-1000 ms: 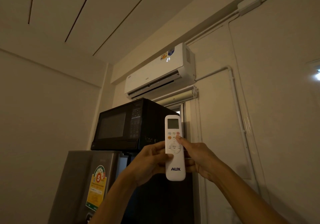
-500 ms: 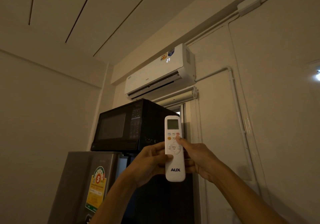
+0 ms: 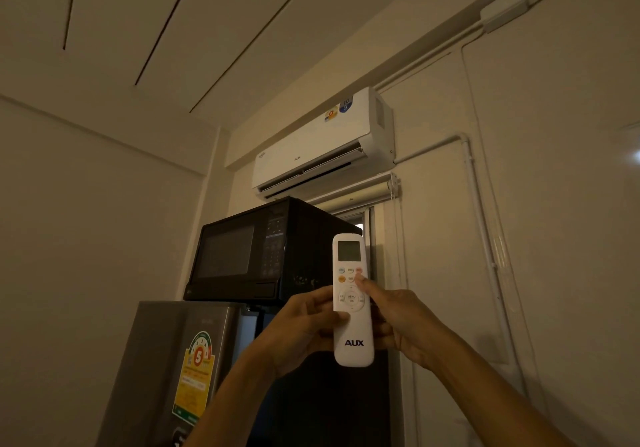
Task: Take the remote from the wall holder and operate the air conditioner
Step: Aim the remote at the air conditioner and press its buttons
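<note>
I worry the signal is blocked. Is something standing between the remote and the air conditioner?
Nothing visible does. Both hands hold the remote upright, its top toward the air conditioner above. The microwave sits lower and to the left, off that path.

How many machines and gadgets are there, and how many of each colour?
White: 2, the air conditioner and the remote that both hands hold.
Black: 1, the microwave.
Silver: 1, the fridge under the microwave.
Total: 4.
</note>
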`<move>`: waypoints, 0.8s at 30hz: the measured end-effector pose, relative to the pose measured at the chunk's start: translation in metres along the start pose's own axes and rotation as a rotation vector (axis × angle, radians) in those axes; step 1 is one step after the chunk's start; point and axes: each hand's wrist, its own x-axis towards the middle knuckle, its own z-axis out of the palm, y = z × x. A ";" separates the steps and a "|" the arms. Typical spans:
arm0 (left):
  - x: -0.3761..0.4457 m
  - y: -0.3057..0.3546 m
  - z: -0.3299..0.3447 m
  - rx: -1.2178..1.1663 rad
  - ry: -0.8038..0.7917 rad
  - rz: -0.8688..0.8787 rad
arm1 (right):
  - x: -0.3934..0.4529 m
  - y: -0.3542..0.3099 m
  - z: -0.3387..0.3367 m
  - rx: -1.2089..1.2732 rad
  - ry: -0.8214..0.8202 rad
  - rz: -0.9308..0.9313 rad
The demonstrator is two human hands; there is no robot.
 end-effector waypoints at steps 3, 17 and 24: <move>0.000 0.000 -0.001 -0.001 -0.003 0.001 | 0.001 0.001 0.000 0.002 -0.001 -0.005; -0.001 -0.001 0.001 0.020 0.005 0.010 | 0.002 0.008 -0.004 0.022 -0.062 -0.045; -0.011 -0.003 0.002 0.000 -0.005 0.011 | -0.006 0.017 -0.014 0.032 -0.248 -0.093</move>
